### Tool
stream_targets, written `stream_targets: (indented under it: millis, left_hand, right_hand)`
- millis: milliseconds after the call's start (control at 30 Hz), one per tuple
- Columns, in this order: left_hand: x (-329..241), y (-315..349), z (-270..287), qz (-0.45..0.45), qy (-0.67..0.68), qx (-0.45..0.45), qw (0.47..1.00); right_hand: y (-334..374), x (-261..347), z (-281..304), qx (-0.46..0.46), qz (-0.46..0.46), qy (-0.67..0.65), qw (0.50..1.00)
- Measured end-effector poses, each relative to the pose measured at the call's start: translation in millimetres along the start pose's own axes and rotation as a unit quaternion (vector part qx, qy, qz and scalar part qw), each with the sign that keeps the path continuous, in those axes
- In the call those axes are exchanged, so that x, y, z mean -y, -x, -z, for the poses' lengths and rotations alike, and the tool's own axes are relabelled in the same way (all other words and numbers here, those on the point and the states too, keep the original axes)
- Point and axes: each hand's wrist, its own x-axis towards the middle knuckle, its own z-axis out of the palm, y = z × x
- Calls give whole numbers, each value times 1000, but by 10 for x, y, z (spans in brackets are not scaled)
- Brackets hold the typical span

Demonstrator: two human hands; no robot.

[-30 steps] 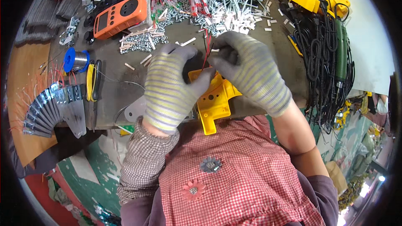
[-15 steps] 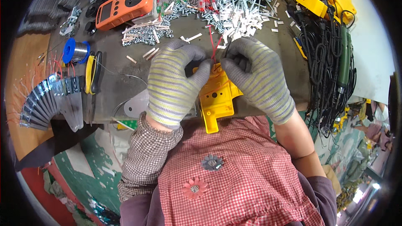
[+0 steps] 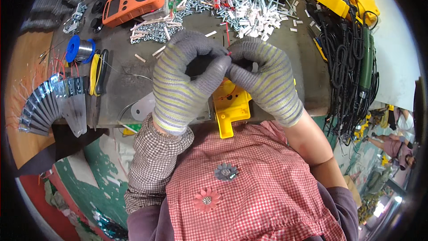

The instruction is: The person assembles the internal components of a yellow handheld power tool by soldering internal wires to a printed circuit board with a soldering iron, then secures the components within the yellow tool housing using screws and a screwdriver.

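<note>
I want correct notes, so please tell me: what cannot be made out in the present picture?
Head view, now:
What exactly the left hand and right hand grip at the red wire: hidden by gloved fingers.
Upper end of the yellow housing: covered by both hands.
Pile of yellow parts: cut off by the top edge.
Orange meter's screen: too dark and small.

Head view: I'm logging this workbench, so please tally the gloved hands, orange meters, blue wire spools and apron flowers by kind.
Gloved hands: 2, left hand and right hand
Orange meter: 1
Blue wire spool: 1
Apron flowers: 2, grey flower and red flower
Total: 6
</note>
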Motion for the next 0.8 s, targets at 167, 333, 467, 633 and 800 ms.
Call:
stream_targets:
  millis: [167,333,467,633,800]
  left_hand:
    - [-447,80,84,-29,-365,93,926]
    - [-323,160,-25,-81,-391,132,907]
    - [-272,312,32,169,-46,-4,984]
    - [-184,302,59,180,69,-56,980]
    - [-128,314,57,176,114,-45,977]
  right_hand:
    - [-86,-29,109,25,-114,-98,988]
    - [-125,-58,143,35,-135,-91,986]
    - [-68,-34,136,12,-110,-54,992]
    - [151,132,8,6,13,49,999]
    - [153,58,-125,14,1,46,999]
